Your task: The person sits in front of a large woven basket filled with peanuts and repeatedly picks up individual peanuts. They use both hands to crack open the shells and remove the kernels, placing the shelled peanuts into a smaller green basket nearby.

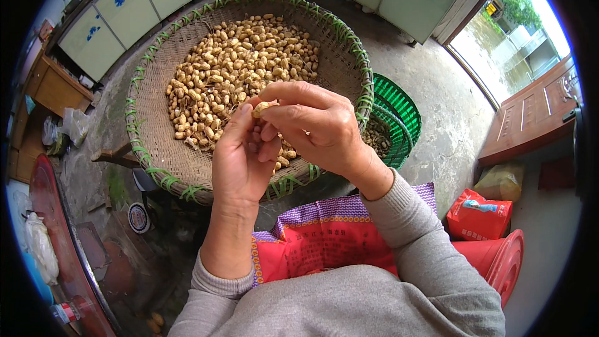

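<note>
A peanut in its shell (260, 109) is pinched between the thumbs and fingertips of both my hands. My left hand (244, 150) is palm up with its fingers curled, and small kernels seem to lie in it. My right hand (318, 126) reaches over from the right, its index finger and thumb on the same peanut. Both hands are above the near part of a large round woven bamboo basket (154, 140), its rim bound with green strips. Under and beyond them a wide heap of unshelled peanuts (243, 56) fills the basket's middle.
Right of the basket stands a green plastic basket (398, 98) with peanut shells (376, 135). A red printed cloth (327, 243) covers my lap. A red bucket (503, 262) and a red bag (479, 215) are at the right. Cabinets (126, 4) line the back; a wooden stool leg (112, 155) sticks out left.
</note>
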`<state>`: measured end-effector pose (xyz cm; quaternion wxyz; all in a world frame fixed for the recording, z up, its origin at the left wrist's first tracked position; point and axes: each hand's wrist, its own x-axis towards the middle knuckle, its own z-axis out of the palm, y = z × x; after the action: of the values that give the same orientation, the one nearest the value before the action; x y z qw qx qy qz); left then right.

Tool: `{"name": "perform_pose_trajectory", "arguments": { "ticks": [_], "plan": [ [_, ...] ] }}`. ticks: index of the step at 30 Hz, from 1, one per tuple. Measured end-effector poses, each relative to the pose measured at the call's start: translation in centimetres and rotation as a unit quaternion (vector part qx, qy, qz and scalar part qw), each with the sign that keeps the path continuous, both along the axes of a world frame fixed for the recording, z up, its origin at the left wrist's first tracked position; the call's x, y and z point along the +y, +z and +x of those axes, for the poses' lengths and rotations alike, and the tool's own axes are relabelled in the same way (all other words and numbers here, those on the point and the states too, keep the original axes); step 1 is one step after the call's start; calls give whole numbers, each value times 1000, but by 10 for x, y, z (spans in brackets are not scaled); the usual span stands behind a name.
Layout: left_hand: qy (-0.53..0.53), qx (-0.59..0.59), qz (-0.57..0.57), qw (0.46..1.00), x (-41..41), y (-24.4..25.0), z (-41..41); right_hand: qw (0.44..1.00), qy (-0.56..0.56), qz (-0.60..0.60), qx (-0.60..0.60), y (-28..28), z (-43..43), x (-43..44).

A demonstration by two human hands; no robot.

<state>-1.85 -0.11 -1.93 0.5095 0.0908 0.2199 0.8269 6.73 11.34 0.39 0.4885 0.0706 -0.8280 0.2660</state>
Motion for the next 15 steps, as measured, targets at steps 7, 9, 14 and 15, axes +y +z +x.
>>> {"name": "perform_pose_trajectory", "arguments": {
  "ticks": [7,9,14,15],
  "plan": [
    [27,-19,-67,997,-2,2,-1,967,-245,-24,-68,14,21,47],
    [51,-5,-58,997,-6,-2,-5,892,-404,-24,-202,26,46,75],
    [68,-35,-39,996,-4,-2,-6,850,-474,84,-214,2,75,114],
    [70,-26,-36,997,-2,-3,-5,890,-391,42,-229,4,66,103]
  ]
}}
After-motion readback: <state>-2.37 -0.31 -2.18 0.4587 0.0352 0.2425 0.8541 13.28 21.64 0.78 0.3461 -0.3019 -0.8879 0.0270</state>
